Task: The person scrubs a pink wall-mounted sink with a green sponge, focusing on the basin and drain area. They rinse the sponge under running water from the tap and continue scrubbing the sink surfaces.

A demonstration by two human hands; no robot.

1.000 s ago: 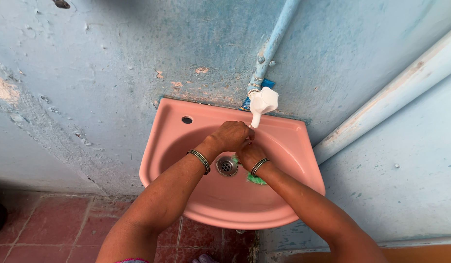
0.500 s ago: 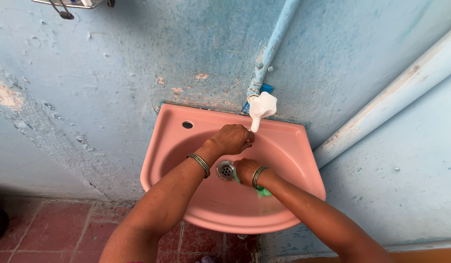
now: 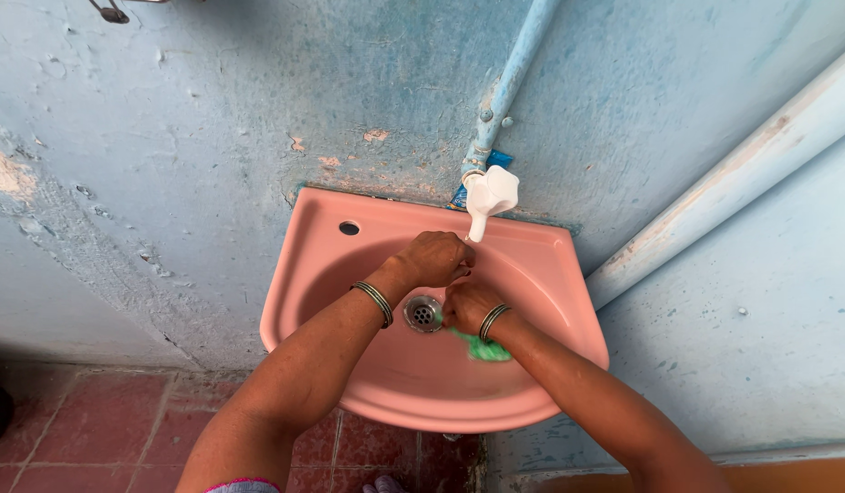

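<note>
Peeling pale-blue plaster wall [image 3: 213,119] is backing a salmon-pink ceramic wall basin [image 3: 331,265], with red floor tiles [image 3: 94,429] lying below at 7 o'clock. White plastic tap [image 3: 488,196] is hanging from a light-blue pipe [image 3: 514,82] at the basin's 12 o'clock. Left hand [image 3: 433,257] is curling loosely under the spout, holding nothing visible. Right hand [image 3: 470,306], just at its 5 o'clock, is closing around a green scrub cloth [image 3: 485,348], which is trailing onto the bowl beside the round metal drain [image 3: 423,313].
</note>
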